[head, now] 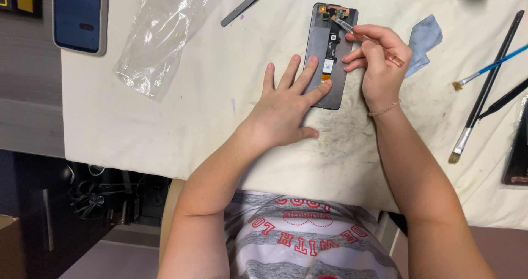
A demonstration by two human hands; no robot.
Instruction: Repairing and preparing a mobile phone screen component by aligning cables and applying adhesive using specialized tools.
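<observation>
With the left hand (286,105) flat, fingers spread, steadying the opened phone (330,53), keep the right hand (379,64), pinched on the tweezers (346,27), low and light.

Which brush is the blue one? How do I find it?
Look at the right side of the white cloth-covered table, past the right hand. The blue-handled brush lies there, crossing a long black-handled brush. Only it has a thin bright blue handle, and it is the shorter one.
</observation>
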